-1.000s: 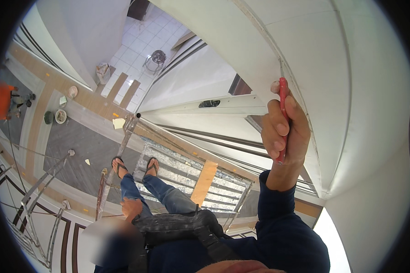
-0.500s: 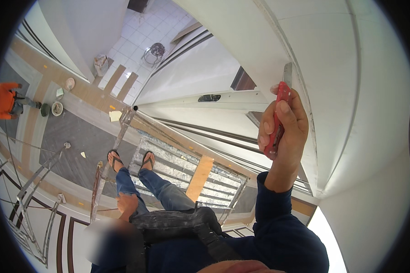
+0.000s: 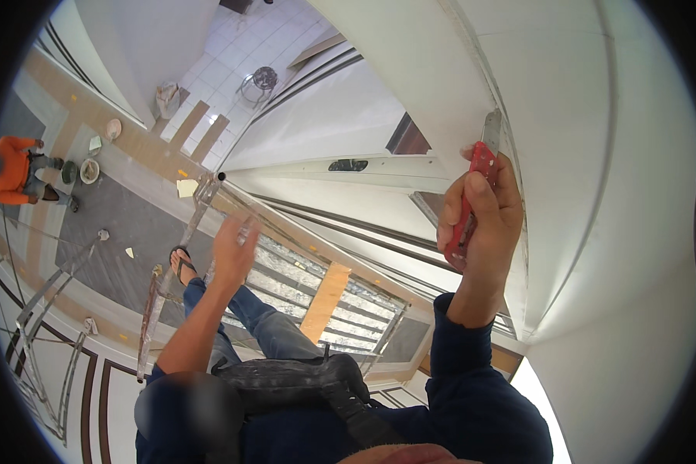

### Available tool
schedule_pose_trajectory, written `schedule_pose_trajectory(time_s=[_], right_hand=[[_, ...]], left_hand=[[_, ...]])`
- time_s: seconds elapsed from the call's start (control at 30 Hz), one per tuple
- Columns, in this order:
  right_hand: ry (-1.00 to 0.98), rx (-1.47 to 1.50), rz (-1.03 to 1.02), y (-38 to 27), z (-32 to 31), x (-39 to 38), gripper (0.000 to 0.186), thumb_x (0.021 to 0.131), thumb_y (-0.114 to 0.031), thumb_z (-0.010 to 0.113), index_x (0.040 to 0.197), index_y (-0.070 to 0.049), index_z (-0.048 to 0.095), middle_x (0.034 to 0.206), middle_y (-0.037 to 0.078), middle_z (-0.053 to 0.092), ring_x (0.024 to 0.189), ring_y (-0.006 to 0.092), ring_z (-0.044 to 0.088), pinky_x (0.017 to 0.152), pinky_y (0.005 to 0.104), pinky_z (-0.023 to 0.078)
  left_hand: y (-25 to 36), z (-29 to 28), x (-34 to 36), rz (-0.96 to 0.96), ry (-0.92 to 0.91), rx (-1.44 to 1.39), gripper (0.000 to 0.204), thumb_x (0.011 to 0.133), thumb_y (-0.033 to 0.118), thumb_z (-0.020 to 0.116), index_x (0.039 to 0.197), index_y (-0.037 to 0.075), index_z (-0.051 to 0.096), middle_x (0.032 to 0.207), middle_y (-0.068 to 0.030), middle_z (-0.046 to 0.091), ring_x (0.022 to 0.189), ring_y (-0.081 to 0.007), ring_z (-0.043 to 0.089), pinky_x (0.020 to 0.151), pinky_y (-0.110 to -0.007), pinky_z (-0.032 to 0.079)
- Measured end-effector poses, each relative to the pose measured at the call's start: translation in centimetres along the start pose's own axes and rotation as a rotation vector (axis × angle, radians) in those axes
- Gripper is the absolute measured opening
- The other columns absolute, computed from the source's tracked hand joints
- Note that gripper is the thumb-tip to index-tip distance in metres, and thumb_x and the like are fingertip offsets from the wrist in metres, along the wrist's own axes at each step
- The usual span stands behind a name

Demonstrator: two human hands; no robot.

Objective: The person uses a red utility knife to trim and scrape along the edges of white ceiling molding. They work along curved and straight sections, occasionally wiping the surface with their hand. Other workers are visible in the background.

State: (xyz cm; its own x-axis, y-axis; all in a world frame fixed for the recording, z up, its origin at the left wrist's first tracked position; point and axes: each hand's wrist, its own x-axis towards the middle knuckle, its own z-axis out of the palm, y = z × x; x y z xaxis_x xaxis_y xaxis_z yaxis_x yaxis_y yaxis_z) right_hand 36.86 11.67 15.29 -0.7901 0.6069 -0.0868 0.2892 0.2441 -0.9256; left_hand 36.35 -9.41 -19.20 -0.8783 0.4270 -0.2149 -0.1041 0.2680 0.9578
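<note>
A red utility knife [image 3: 472, 193], specked with white, is gripped in my right hand [image 3: 493, 203], raised high at the right. Its wide grey blade [image 3: 493, 124] points up along a seam [image 3: 483, 66] in the white panel surface, its tip at the line. The thumb lies along the handle with the fingers wrapped round it. My left hand [image 3: 234, 246] is lifted in front of my legs, above the scaffold platform [image 3: 340, 313]. It looks empty, with fingers loosely apart and slightly blurred.
I stand high on a metal scaffold platform with an orange-brown board [image 3: 326, 301] across it. Scaffold poles [image 3: 151, 325] rise at the left. Far below, a person in orange [image 3: 14, 174] is near buckets [image 3: 90, 171]. A round stool [image 3: 264, 77] stands on white tiles.
My left hand has risen from beside my thigh, up and slightly right. The knife tip has shifted slightly along the seam. The person below has turned and moved a little.
</note>
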Motion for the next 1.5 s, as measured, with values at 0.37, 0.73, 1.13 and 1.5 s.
schedule_pose_trajectory(time_s=[0.37,0.73,1.13,1.5], right_hand=[[-0.007,-0.068,-0.105,1.2,-0.6,0.8,0.030,0.107,-0.008,0.057,0.134,0.004,0.054,0.075,0.004,0.063,0.052,0.0058,0.053,0.046,0.0205,0.040],[0.013,-0.207,-0.312,3.2,-0.1,1.9,0.030,0.107,-0.008,0.057,0.133,0.004,0.053,0.076,0.003,0.062,0.052,0.0054,0.053,0.045,0.0204,0.038],[0.048,-0.212,-0.288,4.3,0.4,0.3,0.032,0.107,-0.016,0.060,0.130,0.005,0.055,0.067,0.003,0.060,0.051,0.0060,0.052,0.048,0.0211,0.037],[-0.093,-0.067,-0.302,4.2,2.3,0.3,0.031,0.107,-0.013,0.056,0.130,0.006,0.052,0.067,0.006,0.060,0.049,0.0085,0.053,0.047,0.0217,0.039]], left_hand=[[31.0,3.9,10.4,0.847,0.418,-0.327,0.048,0.065,0.028,0.093,0.105,0.012,0.072,0.100,-0.0040,0.065,0.081,-0.0238,0.063,0.069,-0.036,0.053],[31.1,4.7,10.7,0.830,0.529,-0.295,0.022,0.079,0.017,0.086,0.097,0.009,0.075,0.091,-0.0029,0.076,0.076,-0.0207,0.070,0.065,-0.030,0.054],[30.2,-0.6,7.6,0.461,0.223,-0.654,0.014,0.097,0.018,0.075,0.100,0.005,0.072,0.094,-0.0020,0.074,0.079,-0.0098,0.067,0.068,-0.027,0.053],[16.3,-9.5,0.3,0.373,0.252,-0.619,0.027,0.098,0.000,0.065,0.124,-0.004,0.062,0.111,-0.0152,0.068,0.097,-0.0212,0.066,0.088,-0.031,0.051]])
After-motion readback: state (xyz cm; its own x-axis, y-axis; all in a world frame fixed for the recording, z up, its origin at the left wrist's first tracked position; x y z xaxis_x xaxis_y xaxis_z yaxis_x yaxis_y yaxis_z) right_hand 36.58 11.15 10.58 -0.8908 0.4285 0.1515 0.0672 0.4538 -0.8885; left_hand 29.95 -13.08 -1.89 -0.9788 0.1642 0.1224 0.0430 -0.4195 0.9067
